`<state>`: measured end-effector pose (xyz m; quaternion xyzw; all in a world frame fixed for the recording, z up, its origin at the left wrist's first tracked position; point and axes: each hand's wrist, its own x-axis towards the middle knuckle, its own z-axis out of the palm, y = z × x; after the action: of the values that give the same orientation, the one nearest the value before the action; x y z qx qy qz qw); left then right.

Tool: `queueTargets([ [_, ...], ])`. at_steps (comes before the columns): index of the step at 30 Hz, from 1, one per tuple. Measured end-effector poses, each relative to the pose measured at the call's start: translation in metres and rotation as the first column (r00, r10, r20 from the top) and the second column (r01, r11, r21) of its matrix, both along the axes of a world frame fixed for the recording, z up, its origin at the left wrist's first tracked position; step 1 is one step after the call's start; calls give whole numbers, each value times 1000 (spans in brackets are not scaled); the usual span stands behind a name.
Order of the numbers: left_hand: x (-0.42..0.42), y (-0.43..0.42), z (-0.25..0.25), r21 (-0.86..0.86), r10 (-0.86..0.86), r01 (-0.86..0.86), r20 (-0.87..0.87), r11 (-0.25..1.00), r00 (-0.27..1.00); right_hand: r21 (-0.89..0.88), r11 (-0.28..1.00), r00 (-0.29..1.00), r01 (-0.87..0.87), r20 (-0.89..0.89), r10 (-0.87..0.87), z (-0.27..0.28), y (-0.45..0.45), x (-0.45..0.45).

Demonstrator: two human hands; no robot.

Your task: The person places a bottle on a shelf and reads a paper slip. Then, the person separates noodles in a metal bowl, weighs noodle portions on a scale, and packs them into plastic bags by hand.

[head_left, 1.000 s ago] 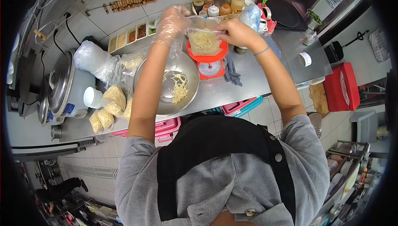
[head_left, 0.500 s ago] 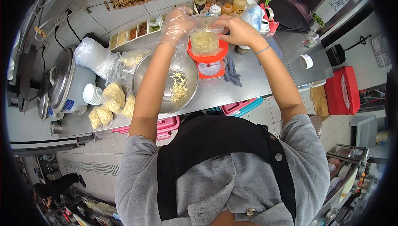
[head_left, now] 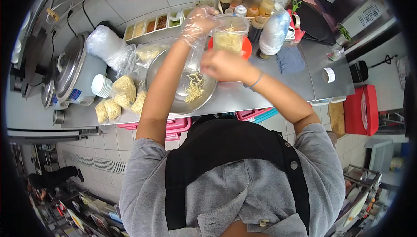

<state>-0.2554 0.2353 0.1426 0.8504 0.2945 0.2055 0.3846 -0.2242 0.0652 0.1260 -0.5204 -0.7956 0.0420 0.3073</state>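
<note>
My left hand (head_left: 202, 21), in a clear plastic glove, pinches the upper left edge of a clear plastic bag of noodles (head_left: 228, 42). The bag stands upright on the orange dish (head_left: 247, 47) of a kitchen scale, whose dial is hidden behind my right forearm. Bare and smeared by motion, my right hand (head_left: 223, 65) is in front of the bag, above the right side of a steel bowl (head_left: 209, 94); its fingers are not clear. Loose pale noodles (head_left: 195, 87) lie in the bowl, under my left forearm.
Bagged noodles (head_left: 124, 92) and stacked white cups (head_left: 101, 85) stand left of the bowl. Behind are topping trays (head_left: 150, 25) and sauce bottles (head_left: 266, 7). A wrapped plastic roll (head_left: 275, 32) and a grey cloth (head_left: 290, 59) are on the right.
My right hand has let go of the bag's right edge and moved down and left towards the bowl. My left hand stays at the bag. The whole view has shifted slightly.
</note>
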Motion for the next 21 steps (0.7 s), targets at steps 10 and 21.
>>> queueTargets([
  [10,-21,-12,1,76,-3,-3,74,997,997,-524,810,958,262,239,-156,-205,87,-60],
  [21,-22,4,0,-93,-148,161,133,983,980,-377,907,965,188,-99,-241,-132,78,-40],
])
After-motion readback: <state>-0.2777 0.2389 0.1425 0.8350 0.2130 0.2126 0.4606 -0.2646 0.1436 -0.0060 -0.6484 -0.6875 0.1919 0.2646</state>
